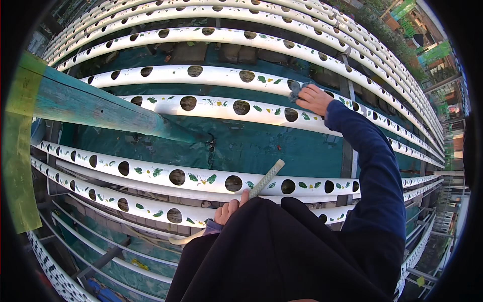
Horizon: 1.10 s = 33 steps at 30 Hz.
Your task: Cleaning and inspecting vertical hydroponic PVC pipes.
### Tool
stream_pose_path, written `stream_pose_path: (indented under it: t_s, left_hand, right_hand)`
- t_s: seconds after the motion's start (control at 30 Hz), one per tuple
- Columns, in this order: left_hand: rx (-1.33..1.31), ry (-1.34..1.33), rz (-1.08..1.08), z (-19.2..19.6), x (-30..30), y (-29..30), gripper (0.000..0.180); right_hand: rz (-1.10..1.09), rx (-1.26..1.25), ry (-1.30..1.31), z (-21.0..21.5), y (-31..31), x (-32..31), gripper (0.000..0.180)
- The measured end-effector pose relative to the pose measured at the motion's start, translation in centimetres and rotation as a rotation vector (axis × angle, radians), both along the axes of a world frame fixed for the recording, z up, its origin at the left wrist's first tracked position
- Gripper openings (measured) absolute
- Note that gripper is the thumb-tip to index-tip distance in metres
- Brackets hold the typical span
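Note:
Stretched out to the far right, my right hand [314, 99] is closed on a crumpled grey-blue cloth [297, 92]. The cloth touches a white pipe [221, 76] with round holes along its top, beside one of those holes. Close to my body, my left hand [229, 210] is closed round a pale braided hose [266, 178]. The hose's cut end points up and to the right, over a nearer white pipe [246, 183]. More of the hose shows below my left hand. Green and yellow leaf-shaped marks dot the pipes. Dark clothing hides part of my left forearm.
A thick teal post [105, 104] slants in from the left, with a yellow-green strip [21, 151] at its outer end. Several more holed white pipes run across behind. Dark teal sheeting [241, 151] lies beneath, and grey metal supports [348, 151] cross under the pipes.

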<state>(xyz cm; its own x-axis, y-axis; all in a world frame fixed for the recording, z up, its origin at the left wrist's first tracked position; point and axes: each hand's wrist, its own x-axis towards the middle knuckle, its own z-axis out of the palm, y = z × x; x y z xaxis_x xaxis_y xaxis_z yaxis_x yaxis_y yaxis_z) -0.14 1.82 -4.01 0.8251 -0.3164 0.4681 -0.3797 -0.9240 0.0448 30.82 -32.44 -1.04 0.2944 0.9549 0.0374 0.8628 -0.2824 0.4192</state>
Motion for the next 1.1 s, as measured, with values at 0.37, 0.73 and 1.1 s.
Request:
stream_pose_path:
  t_s: [0.37,0.73,1.1]
  left_hand:
    - [0.043,-0.005,0.002,1.1,0.0,0.1,0.037]
    - [-0.117,0.063,0.029,0.9,-0.3,-0.6,0.044]
    - [-0.137,0.108,0.060,2.1,-0.4,-0.2,0.035]
  right_hand:
    - [0.219,-0.041,0.018,-1.9,14.0,4.6,0.022]
    - [0.037,0.395,0.046,-1.8,27.6,7.7,0.042]
    - [-0.851,-0.114,0.924,-4.8,20.9,16.3,0.044]
